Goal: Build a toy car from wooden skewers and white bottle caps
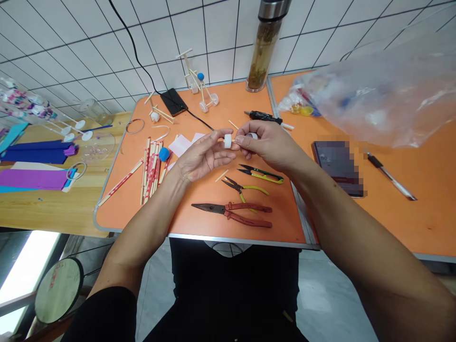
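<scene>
Above the middle of the orange table, my left hand (203, 156) has its fingertips closed on a white bottle cap (228, 141), the other fingers loosely curled. My right hand (269, 142) pinches a short thin wooden stick (234, 141) that runs toward that cap. A second white cap (252, 136) shows partly between the right fingers; the rest of it is hidden. Below the hands lie yellow-handled thread snips (261, 174), small yellow-handled pliers (242, 189) and red-handled long-nose pliers (231, 209). A short stick piece (221, 175) lies beside them.
Left of the hands lie chopsticks in red wrappers (152, 171) and a blue cap (164, 154). Small stick models with cap wheels (203, 90) stand behind, near a tea bottle (265, 47). A black glue gun or pen-like tool (263, 117), phone (337, 168), pen (392, 178) and plastic bag (374, 95) are right.
</scene>
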### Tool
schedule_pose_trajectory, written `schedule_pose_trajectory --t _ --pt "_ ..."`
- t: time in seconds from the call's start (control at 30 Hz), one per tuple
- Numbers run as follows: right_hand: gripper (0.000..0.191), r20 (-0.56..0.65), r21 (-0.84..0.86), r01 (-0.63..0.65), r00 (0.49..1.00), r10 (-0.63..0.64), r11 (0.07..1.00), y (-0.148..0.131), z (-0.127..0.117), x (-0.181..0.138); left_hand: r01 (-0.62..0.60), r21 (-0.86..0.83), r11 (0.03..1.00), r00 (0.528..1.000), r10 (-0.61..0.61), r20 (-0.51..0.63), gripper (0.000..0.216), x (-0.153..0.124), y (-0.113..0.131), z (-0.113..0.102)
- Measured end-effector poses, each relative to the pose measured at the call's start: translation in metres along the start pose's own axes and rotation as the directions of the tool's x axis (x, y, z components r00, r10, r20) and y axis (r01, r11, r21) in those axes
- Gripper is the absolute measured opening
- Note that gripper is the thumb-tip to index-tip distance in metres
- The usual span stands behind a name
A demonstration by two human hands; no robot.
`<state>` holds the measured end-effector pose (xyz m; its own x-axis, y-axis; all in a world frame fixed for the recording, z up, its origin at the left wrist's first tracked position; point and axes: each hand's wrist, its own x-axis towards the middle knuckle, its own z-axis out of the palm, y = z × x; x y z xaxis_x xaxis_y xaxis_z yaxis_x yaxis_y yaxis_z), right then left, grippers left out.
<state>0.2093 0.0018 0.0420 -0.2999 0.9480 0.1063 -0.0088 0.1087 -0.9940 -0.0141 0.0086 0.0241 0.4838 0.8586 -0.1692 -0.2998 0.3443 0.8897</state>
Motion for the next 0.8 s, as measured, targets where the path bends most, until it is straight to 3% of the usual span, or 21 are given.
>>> schedule_pose_trajectory --t 0.1,0.17,0.3,0.37,0.53,0.8 --pt "0.033 -0.041 -0.101 0.016 0.999 -0.02 0.995 0.001 0.001 0.0 -0.035 0.08 0.996 0.999 0.038 -0.032 0.035 0.0 0.002 -0.001" --pt "0.035 -0.035 -0.062 0.014 0.999 -0.016 0.998 0.003 0.0 0.0 -0.071 0.1 0.992 0.995 0.077 -0.056 0.033 0.0 0.003 -0.003" --pt "0.064 0.0 0.12 0.005 1.0 -0.005 0.993 0.005 -0.005 0.0 -0.101 0.107 0.989 0.99 0.111 -0.084 0.027 -0.002 0.011 -0.01" --pt "0.068 0.019 0.153 0.003 1.0 -0.006 0.988 0.005 -0.007 -0.001 -0.107 0.113 0.988 0.989 0.117 -0.087 0.028 -0.002 0.014 -0.013" --pt "0.065 -0.011 0.118 0.059 0.998 -0.058 0.991 0.005 -0.004 -0.002 -0.159 0.107 0.981 0.983 0.168 -0.078 0.034 0.0 0.011 -0.014" --pt "0.039 -0.115 -0.018 0.157 0.981 -0.158 0.987 0.012 0.005 -0.004 -0.243 0.157 0.957 0.939 0.272 -0.209 0.045 0.005 -0.002 -0.009"
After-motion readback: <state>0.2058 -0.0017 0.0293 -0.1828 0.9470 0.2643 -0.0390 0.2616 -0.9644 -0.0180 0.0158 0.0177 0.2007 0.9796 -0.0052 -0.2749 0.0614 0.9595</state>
